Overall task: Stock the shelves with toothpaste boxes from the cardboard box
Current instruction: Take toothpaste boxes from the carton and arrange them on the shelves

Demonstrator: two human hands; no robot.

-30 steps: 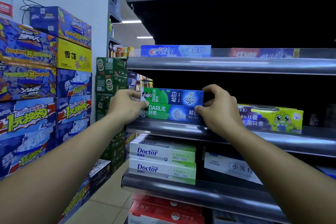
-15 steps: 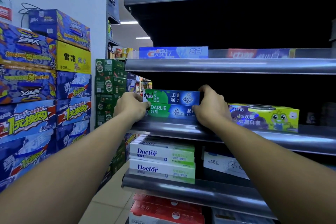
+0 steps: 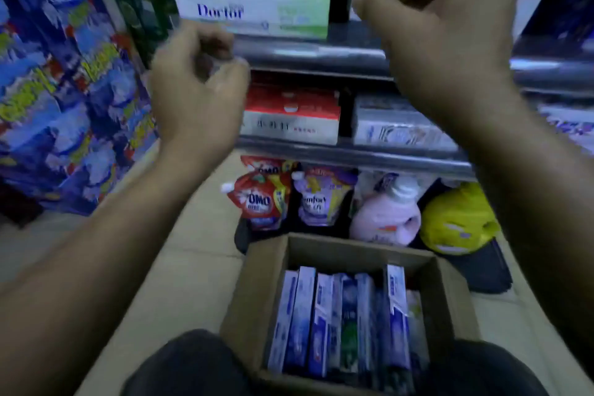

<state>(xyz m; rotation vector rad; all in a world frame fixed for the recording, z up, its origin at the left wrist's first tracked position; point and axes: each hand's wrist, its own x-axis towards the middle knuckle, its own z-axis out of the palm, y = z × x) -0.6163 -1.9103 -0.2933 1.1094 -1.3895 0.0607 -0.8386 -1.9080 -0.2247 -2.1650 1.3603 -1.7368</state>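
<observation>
Position: the cardboard box (image 3: 266, 286) sits open at lower centre of the frame, between the person's knees. The toothpaste boxes (image 3: 340, 321) stand on edge inside it, packed side by side in one row.

Hands: the left hand (image 3: 196, 87), at centre left, and the right hand (image 3: 440, 19), at upper right, are both raised in front of the shelf rail (image 3: 321, 55). On each, the fingers are loosely curled, and nothing shows in either grasp. Motion blur hides finer detail.

Handling: the cartons are judged light, stiff and smooth-faced, with corners that crush under pressure. Since the row is tight, pinch a carton across its two broad faces at the exposed top edge. The tall carton (image 3: 397, 299), right of the row, stands proud and offers the easiest first hold.
</observation>
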